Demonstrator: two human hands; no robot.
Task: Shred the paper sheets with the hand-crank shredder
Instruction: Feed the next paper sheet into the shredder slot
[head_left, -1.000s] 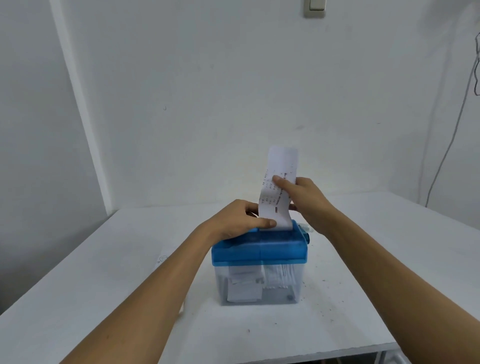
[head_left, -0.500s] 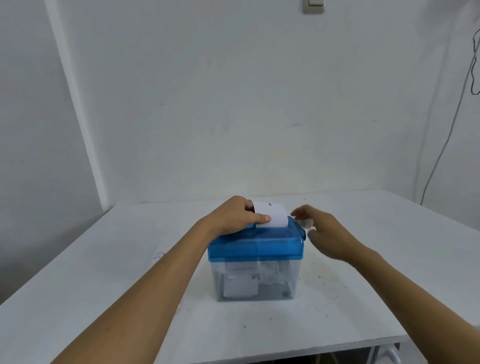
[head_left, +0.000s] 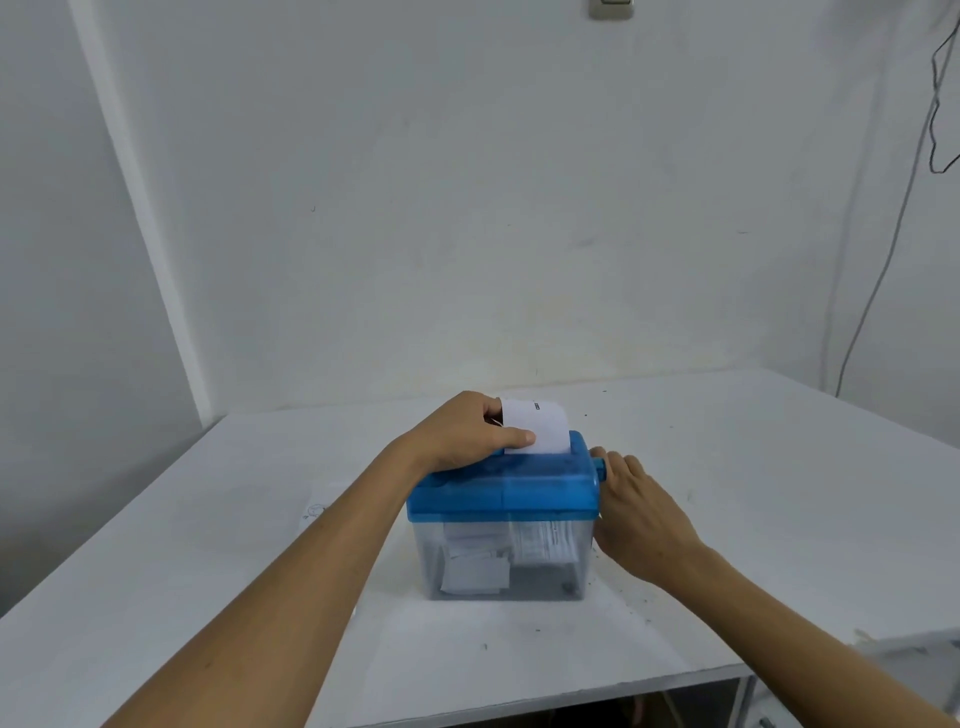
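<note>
A small hand-crank shredder (head_left: 501, 491) with a blue lid and a clear bin stands mid-table. A short white printed paper sheet (head_left: 540, 426) sticks up out of the slot in the lid. My left hand (head_left: 462, 434) rests on the lid's left side and pinches the sheet between thumb and fingers. My right hand (head_left: 641, 512) is at the shredder's right end, fingers curled at the blue crank hub (head_left: 599, 466); the crank handle itself is hidden by the hand. Paper strips and pieces (head_left: 498, 556) lie inside the bin.
The white table (head_left: 208, 545) sits in a room corner, with its front edge close to me. Small dark specks lie on the table right of the shredder. A dark cable (head_left: 883, 260) hangs down the right wall.
The paper has sunk from a tall strip to a short stub in the slot. My right hand let go of it and dropped to the crank side. My left hand stayed on the lid.
</note>
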